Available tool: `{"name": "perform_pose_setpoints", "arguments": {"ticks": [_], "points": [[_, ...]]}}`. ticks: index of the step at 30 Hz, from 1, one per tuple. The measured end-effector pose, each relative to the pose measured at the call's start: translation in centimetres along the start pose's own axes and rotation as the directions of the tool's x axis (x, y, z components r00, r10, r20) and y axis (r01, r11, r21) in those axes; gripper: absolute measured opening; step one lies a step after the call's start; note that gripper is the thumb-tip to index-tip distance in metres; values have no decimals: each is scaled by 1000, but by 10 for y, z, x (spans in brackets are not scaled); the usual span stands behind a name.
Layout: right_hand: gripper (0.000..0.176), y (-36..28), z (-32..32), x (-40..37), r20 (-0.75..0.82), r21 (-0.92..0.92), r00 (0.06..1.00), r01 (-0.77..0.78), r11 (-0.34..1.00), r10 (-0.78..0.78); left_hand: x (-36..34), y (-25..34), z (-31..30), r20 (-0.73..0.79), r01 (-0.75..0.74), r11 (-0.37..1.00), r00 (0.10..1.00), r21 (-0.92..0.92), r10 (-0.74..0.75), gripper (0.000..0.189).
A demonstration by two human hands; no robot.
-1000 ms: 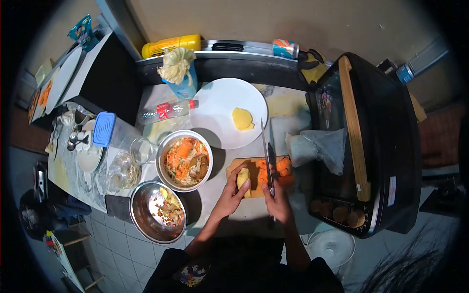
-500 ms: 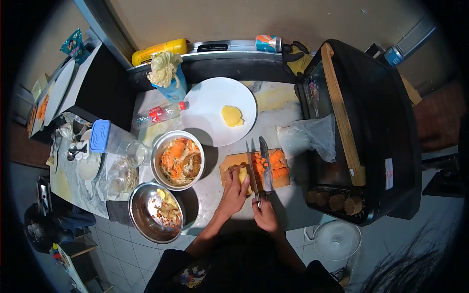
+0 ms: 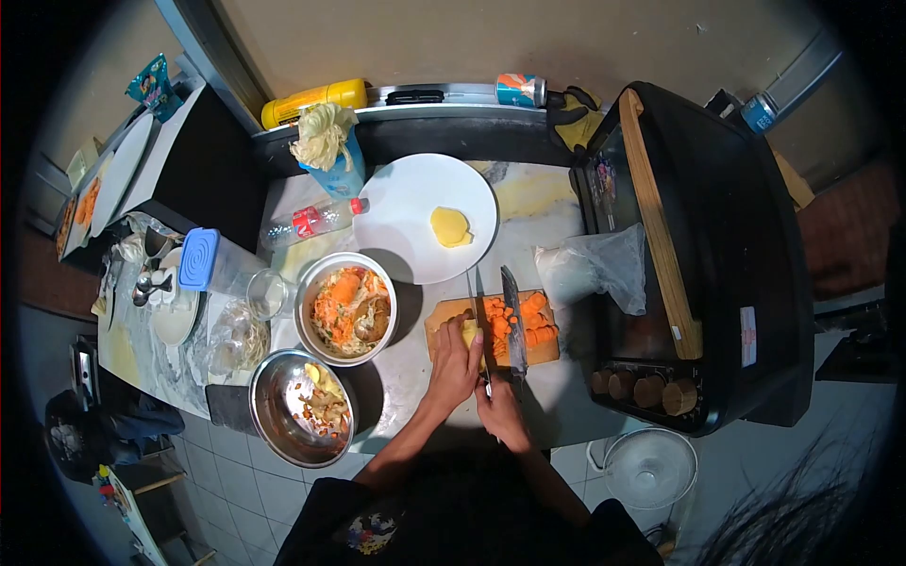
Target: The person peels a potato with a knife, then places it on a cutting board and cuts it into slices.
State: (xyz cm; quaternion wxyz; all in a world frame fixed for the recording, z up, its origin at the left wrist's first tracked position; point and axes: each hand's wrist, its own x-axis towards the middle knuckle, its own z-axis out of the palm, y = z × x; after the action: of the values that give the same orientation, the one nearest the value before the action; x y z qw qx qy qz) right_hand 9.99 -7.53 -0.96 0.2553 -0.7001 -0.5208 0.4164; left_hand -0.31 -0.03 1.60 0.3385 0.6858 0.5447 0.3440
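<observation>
While my left hand (image 3: pixel 456 366) grips the yellow chunk (image 3: pixel 470 332) on the board (image 3: pixel 545 354), my right hand (image 3: pixel 500 412) holds the knife (image 3: pixel 480 319). Carrot (image 3: pixel 535 303) chopped, lying alongside; another yellow piece (image 3: pixel 451 227), not yet chopped, on the white plate (image 3: pixel 401 222).

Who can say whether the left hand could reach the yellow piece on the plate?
Probably yes: the yellow piece lies uncovered on the plate, though the left hand would have to release the food it steadies beside the held knife.
</observation>
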Motion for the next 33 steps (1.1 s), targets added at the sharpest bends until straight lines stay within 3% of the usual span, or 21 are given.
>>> {"name": "perform_pose_setpoints", "arguments": {"ticks": [5,7,14,17,19,20,22,26,33], "points": [[28,5,6,4,-4,45,999,37,998,-37,-1,-4,5,-56,20,999,998,-34,-22,40],[16,6,9,3,-97,50,988,125,991,-119,-3,-4,7,-55,42,999,997,-28,-44,39],[15,20,16,2,-74,47,994,88,995,-84,0,-8,11,-120,5,997,993,-78,-15,35],[21,19,15,2,-76,37,994,86,996,-83,0,-8,15,-147,14,998,989,-67,-24,34],[39,8,9,2,-87,72,995,52,996,-46,0,-8,15,-154,22,998,987,-67,-32,34],[39,2,6,0,-87,73,995,52,996,-45,0,-8,14,-163,3,998,987,-57,-12,34],[58,-5,3,-4,-90,50,987,-131,990,135,-2,-9,13,-169,-13,999,986,-45,5,34],[65,-6,-2,-5,-126,106,988,-77,991,90,-3,-9,13,-152,-3,998,988,-60,-6,34],[57,-32,-19,-14,8,100,998,-56,993,56,-4,-9,14,-158,1,999,987,-52,-9,33]]}}
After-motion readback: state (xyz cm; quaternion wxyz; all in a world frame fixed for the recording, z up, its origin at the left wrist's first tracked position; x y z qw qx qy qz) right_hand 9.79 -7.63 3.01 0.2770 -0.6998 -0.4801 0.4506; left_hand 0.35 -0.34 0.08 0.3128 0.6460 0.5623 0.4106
